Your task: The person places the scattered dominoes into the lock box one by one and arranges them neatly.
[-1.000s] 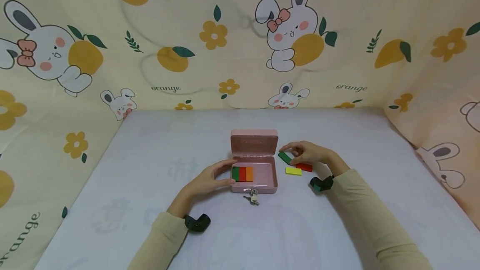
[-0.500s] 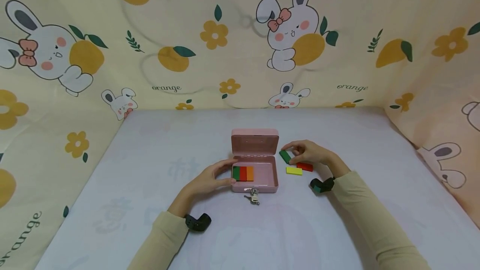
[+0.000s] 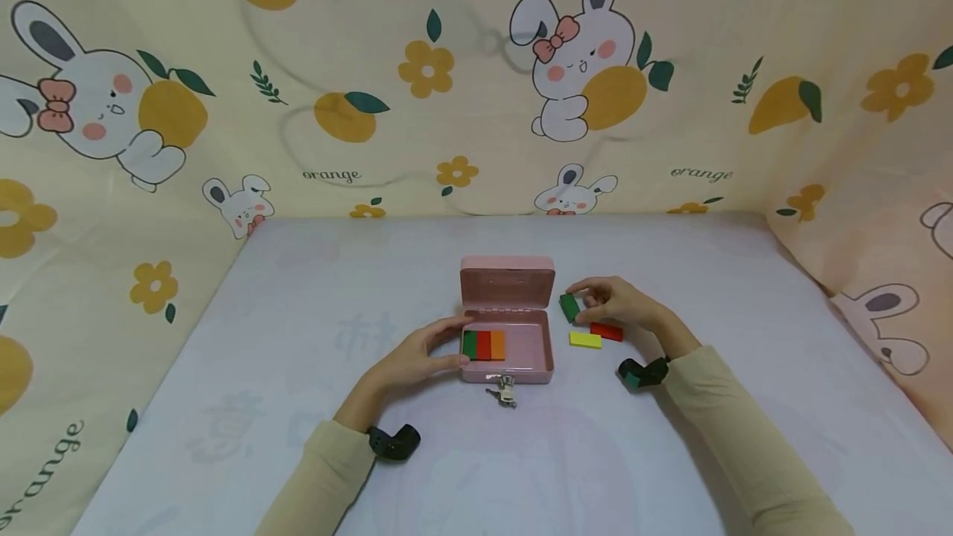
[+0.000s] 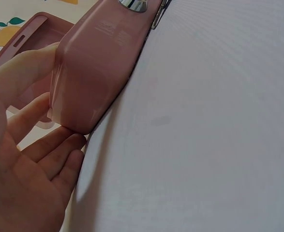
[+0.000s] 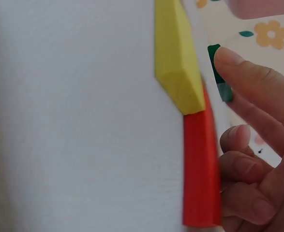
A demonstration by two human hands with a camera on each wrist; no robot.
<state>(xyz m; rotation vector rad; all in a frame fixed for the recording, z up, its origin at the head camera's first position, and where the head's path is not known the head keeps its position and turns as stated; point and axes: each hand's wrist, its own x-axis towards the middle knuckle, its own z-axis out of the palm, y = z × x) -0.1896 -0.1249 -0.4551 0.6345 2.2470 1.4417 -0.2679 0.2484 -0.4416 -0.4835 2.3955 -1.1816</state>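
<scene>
Got a green block (image 3: 569, 308) pinched between thumb and finger of the right hand (image 3: 614, 303), just right of the open pink box (image 3: 530, 346). For the remaining right fingers, check the right wrist cam: curled in, close to the loose red block (image 5: 202, 169). Also showing big there: the yellow block (image 5: 178, 67), though can't tell if touching the red. Need the head view to see inside the box: second green block (image 3: 470, 345), inner red block (image 3: 484, 345) and orange block (image 3: 497, 345), side by side at left. Resting the left hand (image 3: 409, 361) against the box's left end, with fingers spread and touching. For lower fingertips at the bottom corner, plus a shiny round metal piece (image 4: 134, 4), see left wrist.
</scene>
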